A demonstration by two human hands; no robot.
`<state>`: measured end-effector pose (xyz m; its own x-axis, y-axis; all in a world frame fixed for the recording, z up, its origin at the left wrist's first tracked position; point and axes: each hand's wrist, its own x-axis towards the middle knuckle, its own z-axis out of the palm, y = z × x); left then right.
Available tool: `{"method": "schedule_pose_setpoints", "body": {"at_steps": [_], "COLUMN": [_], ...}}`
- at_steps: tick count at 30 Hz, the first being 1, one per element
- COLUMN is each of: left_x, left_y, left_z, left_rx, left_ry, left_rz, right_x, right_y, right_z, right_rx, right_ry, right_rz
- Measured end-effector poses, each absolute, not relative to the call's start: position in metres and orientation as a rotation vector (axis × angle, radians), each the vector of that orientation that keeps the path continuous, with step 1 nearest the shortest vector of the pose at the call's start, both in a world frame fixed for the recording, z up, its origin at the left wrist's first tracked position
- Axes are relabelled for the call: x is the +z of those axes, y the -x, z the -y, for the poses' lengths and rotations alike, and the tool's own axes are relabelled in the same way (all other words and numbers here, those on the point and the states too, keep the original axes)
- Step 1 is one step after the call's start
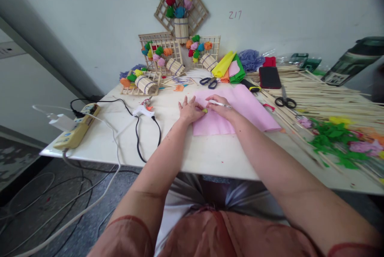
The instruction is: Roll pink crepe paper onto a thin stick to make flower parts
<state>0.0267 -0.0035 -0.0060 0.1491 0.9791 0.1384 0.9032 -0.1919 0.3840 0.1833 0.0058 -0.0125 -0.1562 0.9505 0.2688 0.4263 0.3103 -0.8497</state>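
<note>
A pink sheet [216,125], paper or thin felt, lies on the table in front of me. My right hand [220,107] grips a white pen [220,104], its tip low over the sheet's left part. My left hand [191,111] rests with fingers spread on the sheet's left edge. Its thumb and a finger touch a small yellow-green piece [205,110] lying on the pink sheet. Whether the pen tip touches the sheet I cannot tell.
A white glue gun [144,111] and a power strip [77,127] with cables are at left. Scissors [209,82] and flower baskets [146,84] stand behind. At right are a phone [269,77], more scissors [285,101], thin sticks [324,93] and green scraps [333,141].
</note>
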Motion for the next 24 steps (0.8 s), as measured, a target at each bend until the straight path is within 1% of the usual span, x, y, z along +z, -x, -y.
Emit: {"method": "schedule_pose_setpoints", "body": {"at_steps": [4, 9, 15, 24], "left_x": [-0.004, -0.005, -0.006, 0.001], "left_y": [-0.027, -0.026, -0.024, -0.020], "left_z": [0.004, 0.003, 0.002, 0.007], "left_rx": [0.511, 0.506, 0.505, 0.481], "left_ry": [-2.207, -2.204, -2.211, -2.192], "left_rz": [-1.852, -1.848, -1.831, -1.811], "right_x": [-0.004, -0.002, -0.016, -0.027], "right_y": [-0.178, -0.175, -0.173, -0.174], "right_z": [-0.001, 0.003, -0.007, -0.013], "right_rx": [0.815, 0.844, 0.856, 0.667], "right_ry": [1.235, 1.182, 1.207, 1.221], "right_rz": [1.564, 1.493, 1.573, 1.800]}}
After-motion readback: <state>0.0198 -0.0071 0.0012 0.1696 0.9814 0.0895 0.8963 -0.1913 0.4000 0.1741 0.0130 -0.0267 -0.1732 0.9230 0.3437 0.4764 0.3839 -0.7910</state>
